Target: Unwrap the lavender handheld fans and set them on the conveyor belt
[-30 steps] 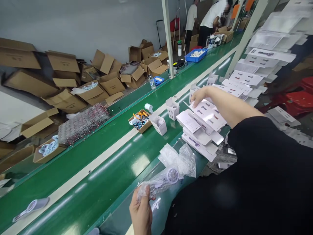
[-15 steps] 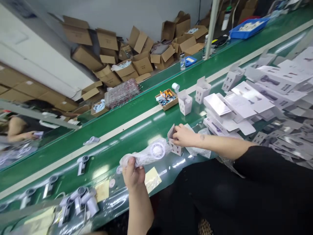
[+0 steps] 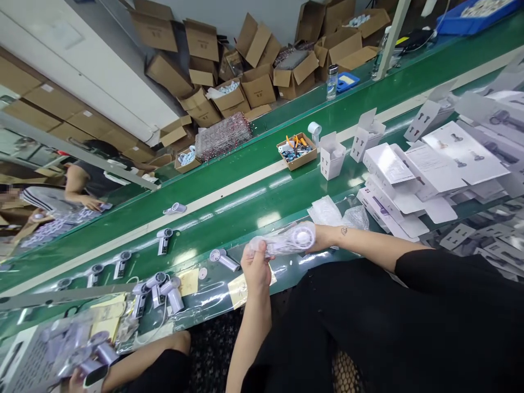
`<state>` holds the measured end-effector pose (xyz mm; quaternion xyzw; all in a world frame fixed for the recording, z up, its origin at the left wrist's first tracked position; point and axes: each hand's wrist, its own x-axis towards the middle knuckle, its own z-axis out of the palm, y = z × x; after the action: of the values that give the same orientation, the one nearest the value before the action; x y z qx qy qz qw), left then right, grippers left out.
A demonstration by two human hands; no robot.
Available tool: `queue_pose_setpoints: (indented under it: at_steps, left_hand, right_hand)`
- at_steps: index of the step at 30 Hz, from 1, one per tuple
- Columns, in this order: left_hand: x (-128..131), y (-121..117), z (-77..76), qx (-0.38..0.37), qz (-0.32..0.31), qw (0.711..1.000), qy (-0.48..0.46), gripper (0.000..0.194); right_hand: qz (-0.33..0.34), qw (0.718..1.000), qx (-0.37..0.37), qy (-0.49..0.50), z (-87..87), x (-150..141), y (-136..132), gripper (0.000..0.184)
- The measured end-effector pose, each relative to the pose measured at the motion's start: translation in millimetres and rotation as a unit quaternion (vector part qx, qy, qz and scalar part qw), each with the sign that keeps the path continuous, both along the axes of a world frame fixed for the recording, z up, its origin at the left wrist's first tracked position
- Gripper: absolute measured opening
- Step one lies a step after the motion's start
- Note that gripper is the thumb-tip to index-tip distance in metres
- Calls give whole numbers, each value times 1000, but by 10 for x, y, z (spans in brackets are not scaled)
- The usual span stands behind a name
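Observation:
My left hand (image 3: 257, 268) is closed around the handle end of a handheld fan in a clear plastic bag (image 3: 282, 243). The round fan head points right, towards my right hand (image 3: 321, 238). That hand is just behind the fan head; its fingers are hidden, so I cannot tell what they grip. No small white box shows between my hands. On the table left of my left hand lies an unbagged lilac fan (image 3: 225, 260). White plastic bags (image 3: 326, 212) lie beyond my right wrist.
Flat white printed boxes (image 3: 409, 180) are piled at right. Upright white boxes (image 3: 331, 155) and a small carton of parts (image 3: 301, 155) stand on the green belt (image 3: 245, 204). Several fans (image 3: 164, 289) lie at left. A co-worker's hand (image 3: 77, 379) holds fans at lower left.
The view has swung left, showing the neighbour's arm. My right hand has come behind the fan head, and the small white box it was touching no longer shows. My left hand still holds the bagged fan.

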<state>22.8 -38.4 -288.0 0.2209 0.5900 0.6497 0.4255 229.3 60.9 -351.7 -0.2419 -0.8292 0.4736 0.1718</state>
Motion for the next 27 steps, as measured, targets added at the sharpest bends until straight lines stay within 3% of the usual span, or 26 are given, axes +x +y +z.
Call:
queue_pose_setpoints:
  at_steps: [2,4,8,11,13,14,16,19,21,24,25,27]
  left_hand:
    - [51,-43,12,-8,-2,994,111,34]
    - [39,-113,33,-6,14,958,286,22]
    - [100,-196,82,51,-29,797,601,9]
    - [322,-65,65,34,-142,689,710,16]
    - [444,89,31,-29,-233,640,732,16]
    - [476,158,15,-64,-273,627,726,15]
    - [497,234,-10,-110,-326,628,698,17]
    - [527,149,-42,-99,-340,637,684,35]
    - [600,22,-83,-94,-347,609,707,39]
    - [689,-102,-166,-93,-385,561,727,40]
    - [669,-104,-191,-82,-388,568,721,39]
    - [499,-54,-238,-60,-335,629,699,31]
  right_hand:
    - [-5,1000,-4,10,-64,-4,-14,55]
    - [-39,999,-19,6,-143,12,-33,60]
    - [-41,999,-31,18,-306,-2,-88,61]
    - [-99,994,-52,2,-350,-76,-170,70]
    - [-117,991,-68,-6,-334,-110,-236,68]
    - [-103,992,-70,4,-318,-115,-266,66]
    - [-66,995,-63,36,-284,-102,-301,65]
    - [-86,994,-61,29,-252,-60,-248,66]
    - [-87,995,-49,17,-243,-36,-137,61]
    - [-4,999,2,49,-209,1,112,54]
    - [17,998,7,56,-182,21,218,53]
    - [14,998,-15,56,-104,81,482,56]
